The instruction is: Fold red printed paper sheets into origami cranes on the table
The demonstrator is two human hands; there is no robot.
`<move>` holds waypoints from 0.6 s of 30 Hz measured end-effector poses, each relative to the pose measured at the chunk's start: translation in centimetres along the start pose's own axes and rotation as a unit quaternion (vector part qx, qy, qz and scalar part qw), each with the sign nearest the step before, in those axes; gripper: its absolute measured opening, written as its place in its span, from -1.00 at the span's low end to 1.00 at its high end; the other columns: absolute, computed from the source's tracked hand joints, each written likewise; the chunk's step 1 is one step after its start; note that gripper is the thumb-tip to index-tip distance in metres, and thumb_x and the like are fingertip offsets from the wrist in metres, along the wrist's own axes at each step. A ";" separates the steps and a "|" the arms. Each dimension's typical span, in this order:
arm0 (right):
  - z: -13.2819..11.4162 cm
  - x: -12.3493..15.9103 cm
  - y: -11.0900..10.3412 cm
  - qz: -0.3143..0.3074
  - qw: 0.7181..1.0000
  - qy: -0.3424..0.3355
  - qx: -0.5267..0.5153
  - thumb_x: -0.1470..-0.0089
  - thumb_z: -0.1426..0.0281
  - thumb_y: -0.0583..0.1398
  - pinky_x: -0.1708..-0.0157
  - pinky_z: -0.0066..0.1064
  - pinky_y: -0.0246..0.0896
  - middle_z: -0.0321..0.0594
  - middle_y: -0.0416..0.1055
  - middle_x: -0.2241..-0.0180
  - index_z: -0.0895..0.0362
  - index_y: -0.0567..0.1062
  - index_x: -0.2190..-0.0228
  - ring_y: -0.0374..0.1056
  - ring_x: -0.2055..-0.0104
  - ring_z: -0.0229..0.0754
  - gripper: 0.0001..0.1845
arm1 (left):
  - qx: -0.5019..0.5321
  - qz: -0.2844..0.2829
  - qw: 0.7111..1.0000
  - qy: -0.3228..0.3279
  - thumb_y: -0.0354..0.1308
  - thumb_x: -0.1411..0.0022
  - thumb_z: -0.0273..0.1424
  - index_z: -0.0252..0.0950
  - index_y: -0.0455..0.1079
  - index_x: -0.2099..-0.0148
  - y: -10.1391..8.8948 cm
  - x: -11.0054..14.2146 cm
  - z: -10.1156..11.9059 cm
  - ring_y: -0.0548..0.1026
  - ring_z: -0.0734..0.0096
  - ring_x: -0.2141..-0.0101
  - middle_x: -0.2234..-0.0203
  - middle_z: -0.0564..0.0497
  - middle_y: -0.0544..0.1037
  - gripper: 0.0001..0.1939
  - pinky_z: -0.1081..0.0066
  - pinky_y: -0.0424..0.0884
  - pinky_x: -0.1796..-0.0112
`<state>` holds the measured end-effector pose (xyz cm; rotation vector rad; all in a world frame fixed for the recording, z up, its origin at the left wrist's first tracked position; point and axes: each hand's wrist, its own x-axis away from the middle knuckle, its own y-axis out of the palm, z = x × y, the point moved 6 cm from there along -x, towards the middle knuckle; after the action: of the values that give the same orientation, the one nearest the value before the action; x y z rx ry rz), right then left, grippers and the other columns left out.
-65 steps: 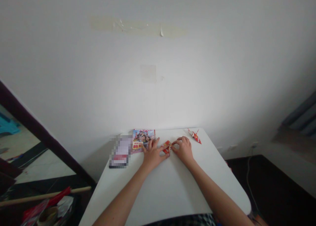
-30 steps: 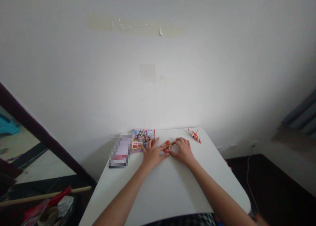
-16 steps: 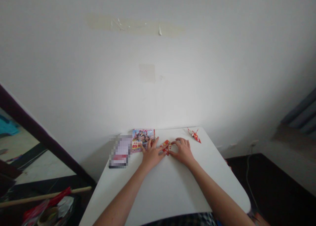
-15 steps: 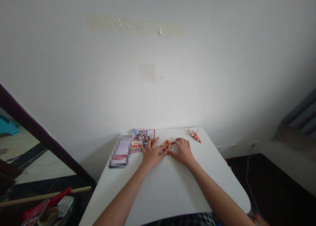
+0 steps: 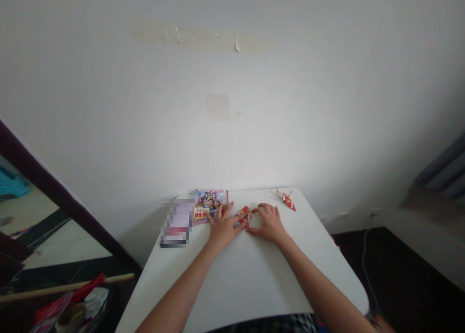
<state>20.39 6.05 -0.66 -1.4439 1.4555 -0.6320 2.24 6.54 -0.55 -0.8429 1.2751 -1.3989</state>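
Note:
A small piece of folded red-and-white printed paper (image 5: 245, 216) lies on the white table between my two hands. My left hand (image 5: 222, 229) lies with its fingers spread, thumb and forefinger pressing on the paper's left part, other fingertips over a printed leaflet (image 5: 202, 202). On the other side, my right hand (image 5: 270, 223) curves its thumb and forefinger round the paper's right edge and grips it. Fingers cover part of the paper, so its full shape is hidden. A folded paper crane (image 5: 286, 199) in the same red and white rests at the table's back right.
A blurred-out phone-like slab (image 5: 177, 224) lies left of the leaflet. The white table (image 5: 247, 284) stands against a wall (image 5: 308, 105) with old tape marks. At lower left is a bin with rubbish (image 5: 78, 311) and a wooden stick (image 5: 65, 289); a cable (image 5: 365, 265) hangs at right.
My right thumb has slid slightly toward me and left along the folded paper, widening the gap from the forefinger. My left hand has stayed in place.

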 end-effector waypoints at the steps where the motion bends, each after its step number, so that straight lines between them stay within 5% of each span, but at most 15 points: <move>1: 0.1 0.0 0.0 -0.002 1.000 0.000 -0.005 0.13 -0.01 0.38 -0.33 0.20 -0.34 -0.04 0.24 -0.20 -0.05 0.45 -0.07 0.12 -0.28 0.10 -0.27 | -0.003 0.000 1.000 0.001 0.01 -0.26 0.12 0.49 0.23 -0.20 0.0 0.0 0.0 -0.11 -0.23 -0.39 -0.42 0.22 0.05 -0.54 -0.54 -0.37 -0.16; 5: 0.7 -0.5 -0.1 -0.010 1.000 0.008 -0.023 0.12 -0.04 0.38 -0.33 0.13 -0.27 -0.11 0.27 -0.17 -0.10 0.49 -0.03 0.13 -0.27 0.08 -0.32 | -0.003 -0.005 1.000 0.003 0.02 -0.26 0.11 0.49 0.21 -0.22 0.0 0.0 0.0 -0.10 -0.24 -0.38 -0.42 0.20 0.05 -0.53 -0.55 -0.38 -0.15; 12: 0.8 -0.8 -0.5 0.045 0.998 0.024 -0.032 -0.16 0.12 0.24 -0.24 -0.05 -0.05 -0.23 0.37 -0.05 -0.16 0.59 0.13 0.24 -0.14 -0.04 -0.75 | -0.001 0.005 1.000 0.007 0.03 -0.28 0.08 0.49 0.22 -0.21 0.0 0.1 0.0 -0.08 -0.21 -0.38 -0.41 0.20 0.08 -0.55 -0.55 -0.38 -0.15; 18: -0.1 -0.6 -0.6 0.079 0.997 0.023 0.000 -0.12 0.16 0.28 -0.20 -0.05 0.00 -0.20 0.39 -0.01 -0.09 0.57 0.16 0.25 -0.08 0.00 -0.76 | -0.008 0.004 1.000 0.004 0.01 -0.26 0.11 0.50 0.21 -0.21 0.0 0.1 0.0 -0.07 -0.23 -0.37 -0.41 0.24 0.08 -0.54 -0.54 -0.37 -0.16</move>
<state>20.51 6.46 0.03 -1.3066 1.5864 -0.5700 2.19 6.48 -0.55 -0.8428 1.2967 -1.3895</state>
